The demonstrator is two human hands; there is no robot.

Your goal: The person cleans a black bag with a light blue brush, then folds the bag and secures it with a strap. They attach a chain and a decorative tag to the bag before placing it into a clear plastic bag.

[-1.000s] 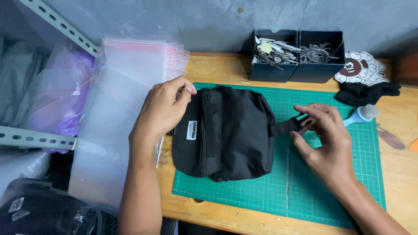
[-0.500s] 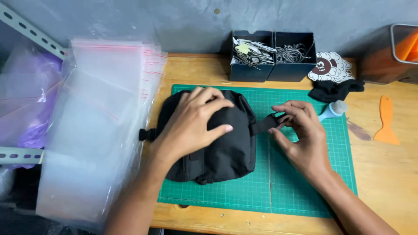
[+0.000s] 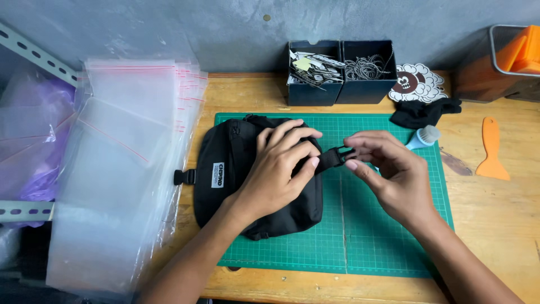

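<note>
- our left hand (image 3: 277, 171) lies flat on black pouch (image 3: 236, 169), fingers spread, on green cutting mat (image 3: 371, 236).
- our right hand (image 3: 388, 174) pinches strap buckle (image 3: 337, 156) at pouch's right side, fingertips clamped.

Your left hand (image 3: 275, 171) lies flat on the black pouch (image 3: 236, 174) on the green cutting mat (image 3: 365, 236), fingers toward its right edge. Your right hand (image 3: 388, 174) pinches the black strap buckle (image 3: 336, 155) sticking out there. Clear zip bags (image 3: 124, 169) stacked left; orange scraper (image 3: 491, 149) far right on the wooden table (image 3: 495, 225).
</note>
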